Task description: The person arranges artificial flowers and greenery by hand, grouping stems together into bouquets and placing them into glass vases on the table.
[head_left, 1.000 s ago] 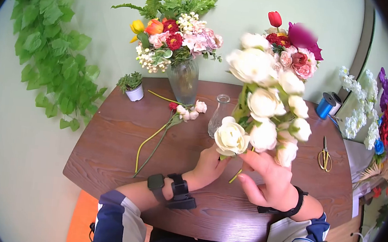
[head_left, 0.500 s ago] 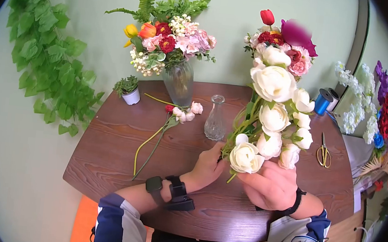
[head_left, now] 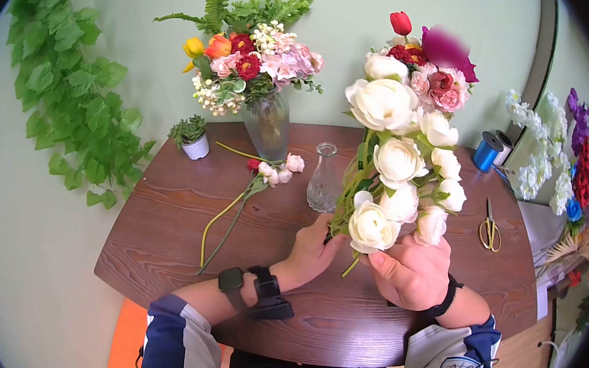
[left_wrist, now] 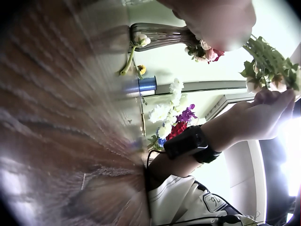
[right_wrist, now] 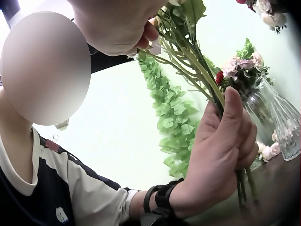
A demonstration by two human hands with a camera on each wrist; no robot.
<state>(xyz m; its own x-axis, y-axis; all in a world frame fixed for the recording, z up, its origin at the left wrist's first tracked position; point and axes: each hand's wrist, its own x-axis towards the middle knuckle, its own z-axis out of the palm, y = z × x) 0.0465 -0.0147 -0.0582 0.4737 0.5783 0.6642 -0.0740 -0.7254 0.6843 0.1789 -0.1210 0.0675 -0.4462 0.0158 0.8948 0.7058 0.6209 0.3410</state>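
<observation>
My left hand [head_left: 313,250] grips a bunch of long green stems [right_wrist: 202,70], its thumb along them in the right wrist view. The stems carry several large white artificial roses [head_left: 399,161], which lean up and to the right over the table. At the lowest white rose [head_left: 373,227], my right hand [head_left: 414,270] pinches the spray from the right with curled fingers, mostly hidden beneath the blooms. A clear glass vase [head_left: 323,183] stands upright just beyond my left hand. Cut stem ends [right_wrist: 241,188] stick out below the left fist.
On the dark wooden table [head_left: 176,236] several small pink and red flowers [head_left: 278,172] lie at left. A filled glass vase [head_left: 268,125] and a potted succulent [head_left: 189,135] stand behind. Scissors [head_left: 490,235] and a blue ribbon spool [head_left: 486,153] are at right; another bouquet [head_left: 442,85] is behind.
The white roses swung right and down, then back left and up a little. My right hand has come in under the lowest blooms, its fingers more curled; my left hand keeps its grip.
</observation>
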